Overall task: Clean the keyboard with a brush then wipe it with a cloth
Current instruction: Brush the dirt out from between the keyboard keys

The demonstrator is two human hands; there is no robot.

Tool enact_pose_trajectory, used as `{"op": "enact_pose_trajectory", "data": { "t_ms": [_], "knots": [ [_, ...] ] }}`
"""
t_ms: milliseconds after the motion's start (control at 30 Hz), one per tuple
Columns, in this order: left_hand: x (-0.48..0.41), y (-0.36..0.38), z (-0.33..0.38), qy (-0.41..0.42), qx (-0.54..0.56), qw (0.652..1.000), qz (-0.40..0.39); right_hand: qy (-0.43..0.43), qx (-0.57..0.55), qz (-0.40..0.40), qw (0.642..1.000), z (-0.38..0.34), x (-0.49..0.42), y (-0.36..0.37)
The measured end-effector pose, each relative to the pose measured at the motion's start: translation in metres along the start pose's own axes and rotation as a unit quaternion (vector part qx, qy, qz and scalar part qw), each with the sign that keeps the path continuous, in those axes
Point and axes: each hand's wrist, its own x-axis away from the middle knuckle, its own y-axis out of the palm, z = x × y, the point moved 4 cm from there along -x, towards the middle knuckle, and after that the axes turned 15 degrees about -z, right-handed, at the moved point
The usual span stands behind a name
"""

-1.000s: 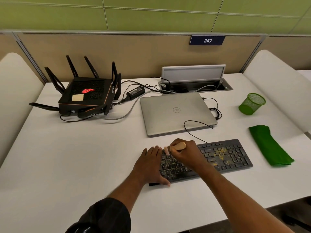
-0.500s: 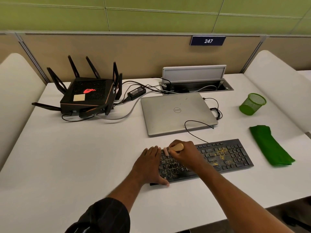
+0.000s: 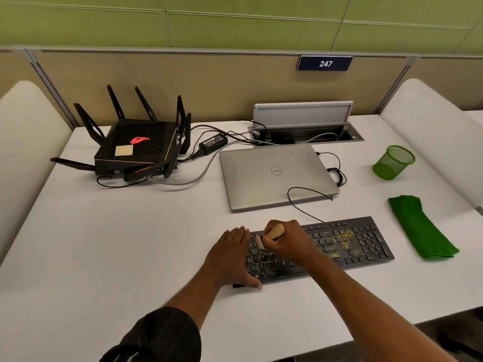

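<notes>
A black keyboard (image 3: 347, 244) lies on the white desk, with yellow dust scattered over its keys. My left hand (image 3: 231, 257) rests flat on the keyboard's left end, fingers straight. My right hand (image 3: 288, 240) grips a small brush (image 3: 274, 232) by its pale wooden handle, and the bristles touch the upper left keys. A folded green cloth (image 3: 420, 227) lies to the right of the keyboard, apart from both hands.
A shut silver laptop (image 3: 274, 176) sits just behind the keyboard, with the keyboard's cable looping over it. A black router (image 3: 138, 147) and cables stand at the back left. A green mesh cup (image 3: 393, 163) stands at the back right. The desk (image 3: 117, 244) edge runs near my body.
My right hand with the brush has shifted slightly left and toward me along the upper left keys. My left hand stays on the keyboard's left end.
</notes>
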Motion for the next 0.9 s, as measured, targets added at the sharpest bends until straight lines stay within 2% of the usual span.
{"op": "enact_pose_trajectory", "data": {
  "t_ms": [167,400,567,733,900],
  "knots": [
    [0.002,-0.002,-0.007,0.000,0.001,1.000,-0.002,-0.027,-0.034,0.047,0.998,-0.008,-0.003,0.000],
    [0.001,0.001,-0.010,-0.008,0.002,1.000,-0.004,-0.015,-0.003,-0.007,1.000,-0.008,-0.008,0.009],
    [0.003,0.002,-0.012,-0.005,-0.002,1.000,0.005,-0.024,-0.042,0.030,0.998,-0.010,-0.008,0.004],
    [0.002,0.005,-0.014,-0.009,-0.002,1.000,-0.002,-0.021,-0.009,-0.006,1.000,-0.012,-0.009,0.012],
    [0.004,0.005,-0.015,-0.008,-0.002,1.000,0.000,-0.025,-0.035,0.014,0.999,-0.015,-0.010,0.008]
  ]
}}
